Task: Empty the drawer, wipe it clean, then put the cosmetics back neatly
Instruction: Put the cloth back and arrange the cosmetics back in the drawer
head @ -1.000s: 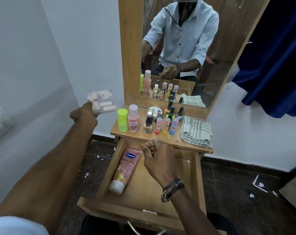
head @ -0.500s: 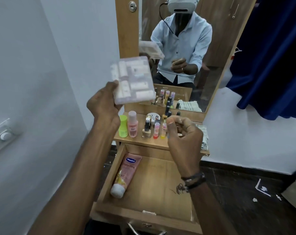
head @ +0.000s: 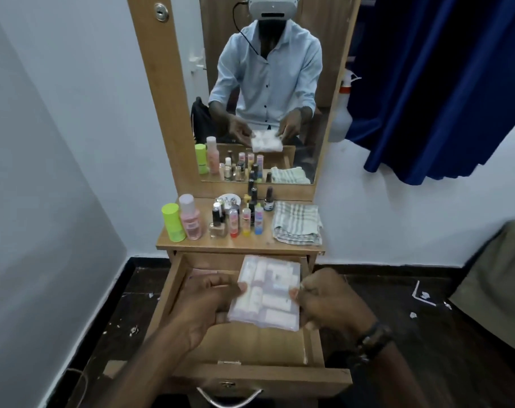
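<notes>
Now left hand and right hand both clamp clear cosmetics pack by side edges, over open drawer.

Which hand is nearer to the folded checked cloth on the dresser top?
Right. The right hand is below the folded checked cloth, over the drawer's right side; the left hand is farther left.

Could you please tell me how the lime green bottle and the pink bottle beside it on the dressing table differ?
The lime green bottle is opaque and one colour, cap included; the pink bottle is see-through with a pale cap. The green one is a plain cylinder and shorter; the pink one narrows to a neck. Both stand upright at the tabletop's left end.
</notes>
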Available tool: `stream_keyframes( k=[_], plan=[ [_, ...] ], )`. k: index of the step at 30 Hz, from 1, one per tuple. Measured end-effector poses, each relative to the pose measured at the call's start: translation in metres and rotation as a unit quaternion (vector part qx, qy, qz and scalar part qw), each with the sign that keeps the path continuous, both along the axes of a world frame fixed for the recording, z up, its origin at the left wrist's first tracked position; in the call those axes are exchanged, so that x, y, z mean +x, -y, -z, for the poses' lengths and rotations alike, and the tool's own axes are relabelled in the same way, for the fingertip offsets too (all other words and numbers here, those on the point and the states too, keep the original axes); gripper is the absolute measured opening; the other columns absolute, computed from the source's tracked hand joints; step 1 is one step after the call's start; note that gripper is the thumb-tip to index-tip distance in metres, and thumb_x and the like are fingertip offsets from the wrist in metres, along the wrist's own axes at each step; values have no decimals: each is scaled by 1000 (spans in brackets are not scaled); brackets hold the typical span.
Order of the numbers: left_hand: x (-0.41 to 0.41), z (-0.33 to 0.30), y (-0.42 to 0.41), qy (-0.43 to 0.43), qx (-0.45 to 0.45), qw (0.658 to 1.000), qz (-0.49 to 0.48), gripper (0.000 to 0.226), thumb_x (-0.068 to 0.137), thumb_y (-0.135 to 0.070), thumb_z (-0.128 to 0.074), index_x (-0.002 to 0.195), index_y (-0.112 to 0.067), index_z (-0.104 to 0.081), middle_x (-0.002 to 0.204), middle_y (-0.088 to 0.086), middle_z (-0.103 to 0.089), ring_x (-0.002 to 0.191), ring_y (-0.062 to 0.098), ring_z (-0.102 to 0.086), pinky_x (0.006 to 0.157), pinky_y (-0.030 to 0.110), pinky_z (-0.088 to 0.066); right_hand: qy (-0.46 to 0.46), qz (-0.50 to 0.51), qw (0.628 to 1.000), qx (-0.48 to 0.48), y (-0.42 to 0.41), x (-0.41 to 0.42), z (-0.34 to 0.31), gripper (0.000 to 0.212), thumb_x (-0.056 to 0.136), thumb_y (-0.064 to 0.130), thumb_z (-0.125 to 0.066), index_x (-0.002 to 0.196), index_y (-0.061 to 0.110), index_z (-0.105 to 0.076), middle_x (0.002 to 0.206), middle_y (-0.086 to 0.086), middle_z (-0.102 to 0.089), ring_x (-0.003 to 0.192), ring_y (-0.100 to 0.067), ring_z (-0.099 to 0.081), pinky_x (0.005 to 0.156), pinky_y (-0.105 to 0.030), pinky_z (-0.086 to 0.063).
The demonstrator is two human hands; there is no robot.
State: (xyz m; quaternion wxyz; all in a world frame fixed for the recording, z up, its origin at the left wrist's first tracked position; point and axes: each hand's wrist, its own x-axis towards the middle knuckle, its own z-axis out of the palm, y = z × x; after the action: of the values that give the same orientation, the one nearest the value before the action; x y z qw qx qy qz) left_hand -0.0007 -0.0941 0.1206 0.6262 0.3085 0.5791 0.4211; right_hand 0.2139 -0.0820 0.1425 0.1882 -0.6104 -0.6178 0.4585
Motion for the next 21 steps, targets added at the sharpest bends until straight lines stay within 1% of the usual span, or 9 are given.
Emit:
stream_keyframes(
  k=[3, 4, 7, 9, 12, 14, 17, 19, 21],
  plan=[
    [-1, 26, -15, -108, -38, 992, 57, 21, 84, -1, -71, 105, -2, -67, 91, 16, -75, 81, 29, -73, 69, 40, -61, 71, -33, 997, -6, -16, -7, 41, 16, 94, 15, -61, 99, 3, -70, 77, 8, -68, 81, -17, -69, 69, -27, -56],
    [1, 36, -21, -136, -48, 987, 70, 21, 84, 0, -70, 105, -4, -67, 91, 16, -75, 80, 27, -73, 68, 40, -61, 102, -47, 994, -14, -21, -12, 52, 21, 90, 19, -66, 108, 8, -68, 85, 10, -69, 89, -15, -68, 77, -27, -55],
    [7, 60, -41, -184, -65, 975, 107, 21, 86, 4, -65, 106, -3, -66, 90, 15, -73, 77, 26, -72, 72, 44, -61, 168, -102, 980, -38, -34, -23, 76, 61, 75, 44, -78, 128, 20, -60, 123, 2, -67, 108, -17, -64, 93, -33, -54],
    [11, 72, -49, -196, -70, 971, 122, 24, 88, 4, -61, 112, 0, -66, 90, 11, -72, 75, 22, -70, 65, 38, -62, 226, -152, 961, -42, -39, -30, 80, 73, 74, 46, -80, 135, 17, -52, 135, -2, -59, 116, -21, -59, 98, -33, -51],
    [20, 81, -55, -184, -76, 973, 119, 26, 90, 10, -54, 114, 4, -63, 102, 19, -70, 76, 24, -69, 52, 30, -59, 286, -180, 940, -48, -41, -38, 76, 65, 83, 34, -76, 136, 12, -47, 138, -9, -54, 122, -27, -55, 98, -32, -48],
    [25, 91, -59, -177, -75, 976, 104, 29, 88, 14, -52, 114, 7, -63, 109, 25, -68, 85, 33, -68, 60, 37, -60, 318, -183, 930, -35, -44, -43, 77, 57, 87, 25, -73, 136, 9, -48, 139, -13, -53, 125, -29, -55, 99, -33, -47],
    [29, 102, -65, -200, -57, 975, 83, 32, 84, 12, -57, 113, 4, -67, 109, 22, -70, 95, 36, -68, 76, 47, -59, 377, -193, 906, -16, -47, -51, 80, 61, 90, 19, -67, 143, 5, -41, 142, -15, -49, 129, -30, -52, 103, -36, -46],
    [28, 115, -71, -249, -35, 965, 80, 34, 77, 1, -66, 110, -4, -72, 103, 16, -73, 93, 32, -70, 82, 48, -59, 412, -201, 889, -2, -49, -55, 83, 65, 93, 20, -61, 150, 7, -32, 148, -15, -42, 133, -30, -48, 104, -39, -45],
    [29, 123, -74, -295, -24, 951, 88, 31, 69, -12, -71, 101, -12, -76, 93, 10, -75, 86, 28, -71, 79, 45, -59, 440, -211, 872, 10, -48, -58, 84, 63, 98, 22, -51, 155, 11, -26, 156, -17, -31, 139, -32, -41, 106, -42, -42]
  ],
)
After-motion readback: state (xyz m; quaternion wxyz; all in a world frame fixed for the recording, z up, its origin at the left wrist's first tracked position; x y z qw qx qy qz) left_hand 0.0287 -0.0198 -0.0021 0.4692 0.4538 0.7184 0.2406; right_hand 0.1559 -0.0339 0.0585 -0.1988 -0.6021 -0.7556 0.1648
